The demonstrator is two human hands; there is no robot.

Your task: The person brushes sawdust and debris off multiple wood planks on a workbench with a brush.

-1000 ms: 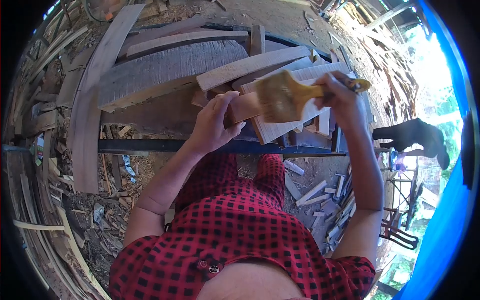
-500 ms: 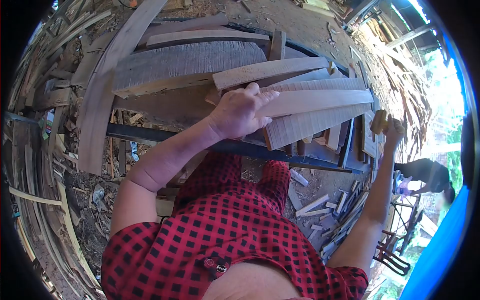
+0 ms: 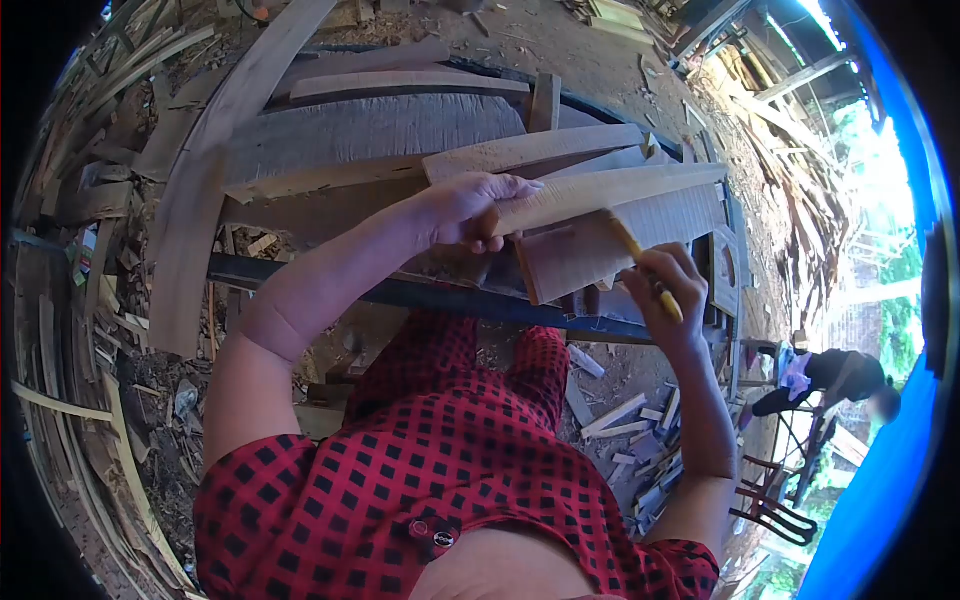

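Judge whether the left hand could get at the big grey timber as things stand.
Probably yes: the big grey timber lies just beyond the left hand, its broad top largely uncovered. That hand is holding a pale board, though, so it would likely have to let go first.

Shirt (image 3: 350, 510): red, black-square check. Trousers (image 3: 541, 372): same red-and-black check. Brush (image 3: 668, 303): yellow handle. Narrow board (image 3: 620, 188): pale tan. Wider board (image 3: 590, 255): tan, fine parallel lines. Thick slab (image 3: 380, 130): weathered grey face, streaked grain, tan edge. Bench rail (image 3: 430, 297): dark blue-black. Tarp (image 3: 875, 490): vivid blue. Ground (image 3: 560, 50): grey-brown.
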